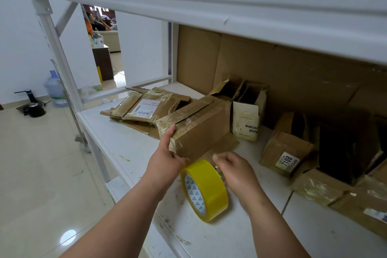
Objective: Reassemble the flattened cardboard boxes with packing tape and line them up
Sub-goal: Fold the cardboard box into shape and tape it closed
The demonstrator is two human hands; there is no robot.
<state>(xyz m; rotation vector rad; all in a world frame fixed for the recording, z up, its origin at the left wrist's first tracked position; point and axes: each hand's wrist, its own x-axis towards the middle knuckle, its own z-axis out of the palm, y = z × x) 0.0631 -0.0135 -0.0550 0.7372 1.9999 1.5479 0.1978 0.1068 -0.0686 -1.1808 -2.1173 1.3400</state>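
An assembled cardboard box [201, 132] with old glossy tape on its top stands on the white shelf [129, 142]. My left hand [167, 159] grips its near left corner, thumb up along the edge. A roll of yellow packing tape [206, 191] stands on edge just in front of the box, between my hands. My right hand [235, 170] is closed right beside the roll, with a small green thing [218, 172] showing at its fingertips; what it is I cannot tell. A stack of flattened boxes [144, 107] lies behind to the left.
A white open carton [246, 123], a brown box labelled 7108 [287, 153] and more boxes [345, 186] crowd the shelf's right. Cardboard sheets [272, 69] line the back. An upper shelf [230, 6] hangs overhead. A water jug [55, 88] stands on the floor at left.
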